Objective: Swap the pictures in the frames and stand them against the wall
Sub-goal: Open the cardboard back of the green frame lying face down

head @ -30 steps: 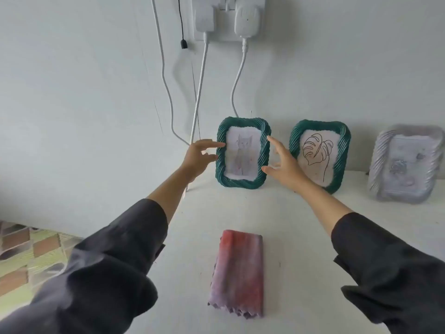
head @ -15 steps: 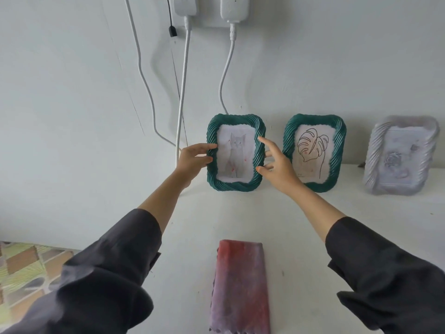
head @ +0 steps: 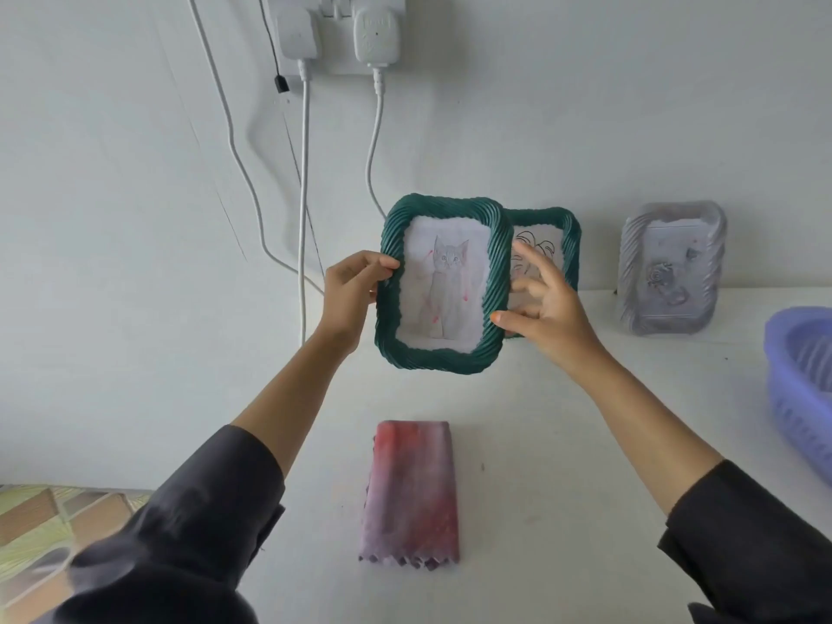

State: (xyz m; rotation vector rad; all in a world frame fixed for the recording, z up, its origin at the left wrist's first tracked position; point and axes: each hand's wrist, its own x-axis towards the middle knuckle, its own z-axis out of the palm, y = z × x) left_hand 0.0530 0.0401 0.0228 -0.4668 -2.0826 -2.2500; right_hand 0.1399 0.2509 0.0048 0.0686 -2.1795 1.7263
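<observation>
Green woven frame w/ the cat drawing [head: 443,290] is up off the table [head: 585,443] in the head view, the only view there is. It's held upright, face to the camera, between both hands and a bit nearer than the wall [head: 135,218].

Left hand [head: 355,290] grips the frame's left edge: fingers curled on the rim, thumb on the front. Right hand [head: 544,304] is mostly open, w/ the thumb tip pressed on the lower right rim and the fingers spread fairly straight just past the right edge. Can't tell if any fingertip backs the frame from behind.

Progress, as I judge it: early. Cat pic is in its frame, back not opened as far as visible. The 2nd green frame, w/ a leaf line drawing [head: 562,236], leans on the wall at the far side, half hidden behind the cat frame and the right hand, and nobody is touching it. So no swap done. Left to do: turn the cat frame over, open the back, pull the pic, same for the leaf frame, exchange, close up, and lean both on the wall.

Around:
- A pale grey frame [head: 671,268] leans on the wall further right, well apart.
- A folded pink-purple cloth [head: 412,493] lies near, directly below the held frame. Prob. a spot to lay it face down.
- A lilac basket [head: 797,389] sits at the right edge.
- Two plugs [head: 376,36] sit in the socket up top.
- White cables [head: 305,195] hang down the wall to the left, near the spot by the wall left of the leaf frame. They could snag when a frame is leaned there.
</observation>
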